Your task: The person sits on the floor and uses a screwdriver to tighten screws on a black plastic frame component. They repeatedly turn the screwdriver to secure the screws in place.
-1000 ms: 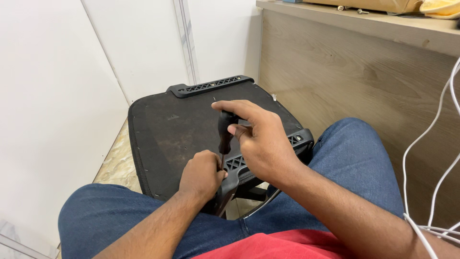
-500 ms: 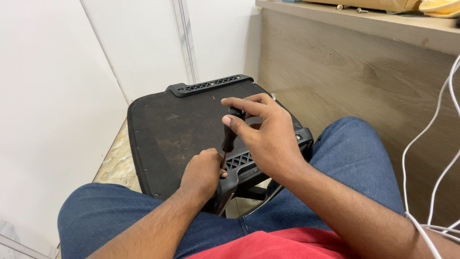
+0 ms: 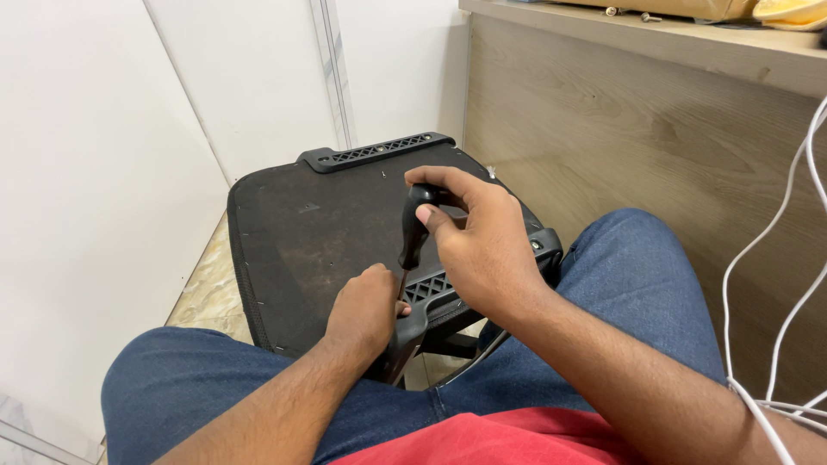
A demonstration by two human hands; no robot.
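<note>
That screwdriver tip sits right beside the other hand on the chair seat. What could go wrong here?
The screwdriver is held upright by the right hand, its tip close to the left hand; if it slips, it might jab those fingers. The upturned chair seat rests across the knees rather than on a bench, so it could tip under pressure. White cables hang by the right arm and might snag it.

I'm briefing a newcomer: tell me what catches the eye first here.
A black-handled screwdriver stands upright at centre, gripped by the right hand. The left hand steadies its tip against the black plastic bracket of a black upturned chair seat. White cables hang at right.
</note>
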